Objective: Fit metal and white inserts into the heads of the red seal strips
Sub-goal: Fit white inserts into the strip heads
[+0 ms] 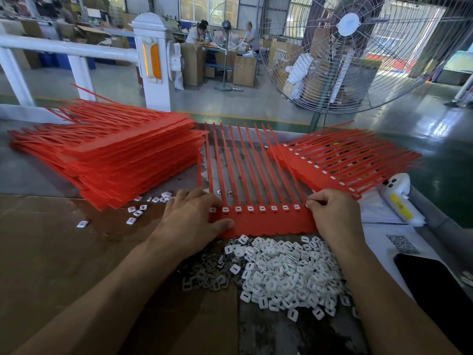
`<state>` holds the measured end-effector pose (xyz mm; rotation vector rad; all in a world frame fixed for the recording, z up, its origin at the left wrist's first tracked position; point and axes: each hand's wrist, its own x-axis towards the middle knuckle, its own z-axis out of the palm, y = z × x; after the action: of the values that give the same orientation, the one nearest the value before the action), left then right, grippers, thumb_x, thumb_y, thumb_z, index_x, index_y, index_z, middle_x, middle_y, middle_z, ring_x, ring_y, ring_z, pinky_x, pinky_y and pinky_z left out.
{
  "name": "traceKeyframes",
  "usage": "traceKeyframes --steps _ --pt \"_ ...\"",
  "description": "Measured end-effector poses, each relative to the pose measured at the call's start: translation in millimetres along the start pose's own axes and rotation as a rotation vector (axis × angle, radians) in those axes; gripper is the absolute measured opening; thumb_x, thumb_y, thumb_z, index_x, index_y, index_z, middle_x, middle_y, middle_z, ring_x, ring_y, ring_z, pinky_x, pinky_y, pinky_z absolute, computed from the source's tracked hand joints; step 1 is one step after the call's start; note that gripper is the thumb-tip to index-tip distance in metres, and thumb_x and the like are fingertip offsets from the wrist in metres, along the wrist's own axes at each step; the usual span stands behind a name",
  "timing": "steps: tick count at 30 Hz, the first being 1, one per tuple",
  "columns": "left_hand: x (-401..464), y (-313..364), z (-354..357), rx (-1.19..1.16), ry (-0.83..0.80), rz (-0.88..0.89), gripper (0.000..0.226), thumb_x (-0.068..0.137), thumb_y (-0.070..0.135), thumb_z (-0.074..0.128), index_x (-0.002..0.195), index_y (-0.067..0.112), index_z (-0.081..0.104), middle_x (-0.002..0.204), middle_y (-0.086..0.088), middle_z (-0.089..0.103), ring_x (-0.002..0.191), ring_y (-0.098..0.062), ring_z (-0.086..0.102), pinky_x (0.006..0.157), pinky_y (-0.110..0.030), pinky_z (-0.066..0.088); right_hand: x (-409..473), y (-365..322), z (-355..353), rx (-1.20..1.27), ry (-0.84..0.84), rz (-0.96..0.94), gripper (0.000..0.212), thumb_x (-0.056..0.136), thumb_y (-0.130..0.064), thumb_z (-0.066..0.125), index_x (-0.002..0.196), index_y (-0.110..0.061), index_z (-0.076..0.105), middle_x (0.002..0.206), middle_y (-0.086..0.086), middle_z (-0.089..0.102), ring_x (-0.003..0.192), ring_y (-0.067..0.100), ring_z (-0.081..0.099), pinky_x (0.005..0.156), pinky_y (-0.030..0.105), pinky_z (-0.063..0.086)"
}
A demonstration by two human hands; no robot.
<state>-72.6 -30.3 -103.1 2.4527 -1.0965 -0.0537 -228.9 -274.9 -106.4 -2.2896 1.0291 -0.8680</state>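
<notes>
Flat red seal strip comb (258,221) (white inserts (286,272) piled beside grey metal inserts (204,275)) on table

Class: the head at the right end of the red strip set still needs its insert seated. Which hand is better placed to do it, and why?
The right hand: its fingertips pinch at the rightmost head of the strip set. The left hand lies flat on the opposite end, steadying it.

The strips (261,172) are red plastic, smooth with a dull sheen. The white inserts (286,272) look like glossy moulded plastic; the grey inserts (207,272) like matt stamped metal. The surface (51,247) wears brown cardboard, matt and scuffed. The phone (432,285) is glossy black. The floor (422,129) is glossy green paint.
</notes>
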Motion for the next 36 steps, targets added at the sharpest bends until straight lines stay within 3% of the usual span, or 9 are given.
traceKeyframes --steps 3,7,13,17,22,28,33,36 --pt "0.0 -0.3 0.4 -0.003 0.0 0.001 0.057 0.084 0.073 0.057 0.133 0.043 0.053 0.141 0.015 0.047 0.136 -0.013 0.029 0.115 -0.041 0.023 -2.2 -1.9 -0.5 -0.054 -0.009 -0.001 0.008 0.093 -0.012 0.07 0.093 -0.015 0.077 0.083 -0.008 0.068 0.074 0.006 0.058 0.068 0.027 0.044" --pt "-0.3 -1.4 1.0 -0.008 0.012 0.007 0.057 0.084 0.073 0.057 0.132 0.043 0.054 0.14 0.015 0.048 0.133 -0.013 0.03 0.113 -0.04 0.024 -6.0 -3.7 -2.3 -0.076 -0.017 -0.021 0.007 0.092 -0.012 0.071 0.095 -0.013 0.077 0.094 -0.004 0.071 0.09 0.016 0.064 0.078 0.029 0.046" --pt "0.8 -1.9 1.7 -0.004 0.001 0.0 0.058 0.083 0.074 0.057 0.133 0.044 0.053 0.14 0.016 0.047 0.134 -0.013 0.03 0.114 -0.041 0.024 -12.0 -11.9 -8.0 -0.166 -0.055 -0.092 0.012 0.092 -0.009 0.067 0.09 -0.01 0.079 0.086 0.003 0.074 0.082 0.022 0.067 0.076 0.039 0.055" --pt "0.6 -2.0 1.8 -0.002 -0.004 -0.004 0.06 0.082 0.075 0.057 0.133 0.043 0.053 0.14 0.016 0.047 0.134 -0.014 0.03 0.114 -0.041 0.025 -16.4 -16.2 -10.6 -0.295 -0.082 -0.13 0.016 0.092 -0.008 0.062 0.088 -0.002 0.076 0.092 0.015 0.069 0.082 0.031 0.066 0.076 0.044 0.057" --pt "0.5 -1.4 1.7 -0.002 -0.003 -0.003 0.059 0.083 0.074 0.057 0.133 0.043 0.053 0.14 0.016 0.048 0.134 -0.014 0.03 0.114 -0.042 0.025 -23.3 -24.7 -15.6 -0.469 -0.183 -0.127 0.023 0.096 -0.018 0.052 0.076 -0.013 0.064 0.095 0.007 0.055 0.076 0.024 0.057 0.061 0.032 0.04" --pt "0.8 -1.7 1.4 -0.003 -0.015 -0.009 0.06 0.083 0.074 0.057 0.134 0.042 0.052 0.141 0.015 0.047 0.136 -0.015 0.03 0.115 -0.043 0.024 -24.1 -34.0 -14.0 -0.652 -0.205 -0.175 0.022 0.098 -0.024 0.05 0.106 -0.012 0.067 0.097 0.002 0.041 0.096 0.027 0.056 0.069 0.034 0.038" --pt "-0.3 -1.2 1.6 -0.013 -0.009 -0.01 0.059 0.083 0.073 0.057 0.134 0.042 0.053 0.141 0.015 0.047 0.135 -0.014 0.029 0.115 -0.042 0.023 -22.6 -34.3 -13.0 -0.674 -0.198 -0.185 0.022 0.098 -0.024 0.05 0.107 -0.014 0.068 0.096 0.001 0.039 0.097 0.025 0.052 0.069 0.033 0.035" --pt "-1.1 -0.2 -0.4 -0.014 -0.004 -0.003 0.057 0.084 0.072 0.057 0.133 0.042 0.053 0.141 0.015 0.047 0.134 -0.014 0.03 0.115 -0.041 0.024 -21.7 -28.7 -15.1 -0.566 -0.19 -0.158 0.024 0.098 -0.022 0.05 0.104 -0.015 0.071 0.096 0.002 0.046 0.094 0.025 0.055 0.068 0.033 0.037"
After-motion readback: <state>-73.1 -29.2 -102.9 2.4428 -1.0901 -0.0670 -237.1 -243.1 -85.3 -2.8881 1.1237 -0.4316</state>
